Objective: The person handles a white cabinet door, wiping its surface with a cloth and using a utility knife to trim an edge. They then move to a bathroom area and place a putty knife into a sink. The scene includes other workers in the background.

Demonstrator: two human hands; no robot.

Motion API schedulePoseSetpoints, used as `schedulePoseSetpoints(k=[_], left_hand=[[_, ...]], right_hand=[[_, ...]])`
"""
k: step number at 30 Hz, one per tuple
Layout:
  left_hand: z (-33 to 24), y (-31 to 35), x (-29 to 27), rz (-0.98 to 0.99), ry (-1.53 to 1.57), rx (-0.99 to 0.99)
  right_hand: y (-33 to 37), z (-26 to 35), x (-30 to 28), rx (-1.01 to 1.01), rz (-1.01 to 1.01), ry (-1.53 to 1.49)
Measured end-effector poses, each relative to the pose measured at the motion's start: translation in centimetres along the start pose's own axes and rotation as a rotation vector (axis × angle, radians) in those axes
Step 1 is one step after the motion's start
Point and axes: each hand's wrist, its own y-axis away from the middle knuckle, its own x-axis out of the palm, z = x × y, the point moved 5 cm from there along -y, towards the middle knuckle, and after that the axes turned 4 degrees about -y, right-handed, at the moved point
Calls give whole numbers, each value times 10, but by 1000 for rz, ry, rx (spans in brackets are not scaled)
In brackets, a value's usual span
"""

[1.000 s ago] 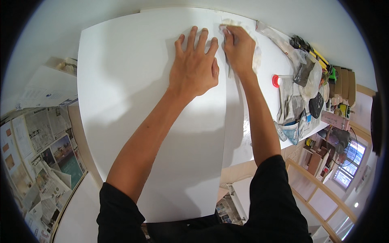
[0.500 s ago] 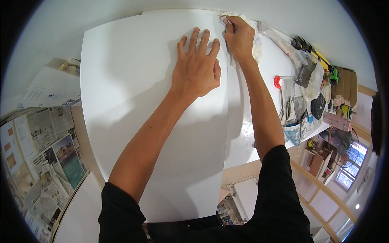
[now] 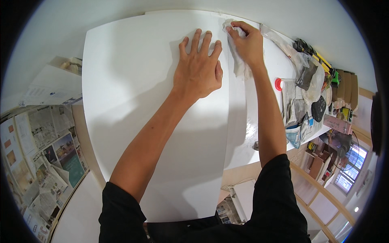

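While your left hand [image 3: 198,73] lies spread-fingered on the white board [image 3: 154,121], your curled right hand [image 3: 249,45] pinches a crumpled whitish cloth [image 3: 239,65], which trails beneath it beside the board's right edge, right of your left hand.

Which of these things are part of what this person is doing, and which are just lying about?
In use:
- white panel, under the spread left hand
- whitish cloth, pinched in the right hand

Apparently just lying about:
- red cap
- black-and-yellow item
- brown cardboard
- newspaper sheets at far left
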Motion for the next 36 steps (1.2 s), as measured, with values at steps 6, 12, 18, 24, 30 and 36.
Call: schedulePoseSetpoints(k=[6,12,18,24,30,36], left_hand=[[0,-1,1,9,27,-4],[2,-1,-1,23,43,-16],[4,0,0,26,41,-13],[-2,-1,0,21,49,-5],[2,0,0,23,52,-15],[2,-1,-1,34,60,-20]], right_hand=[[-35,-20,5,284,150,-67],[-13,-8,-2,271,170,-63],[-17,3,-1,333,187,-42],[-34,-12,-1,322,181,-87],[-15,-9,4,271,157,-75],[-27,-4,6,410,167,-121]])
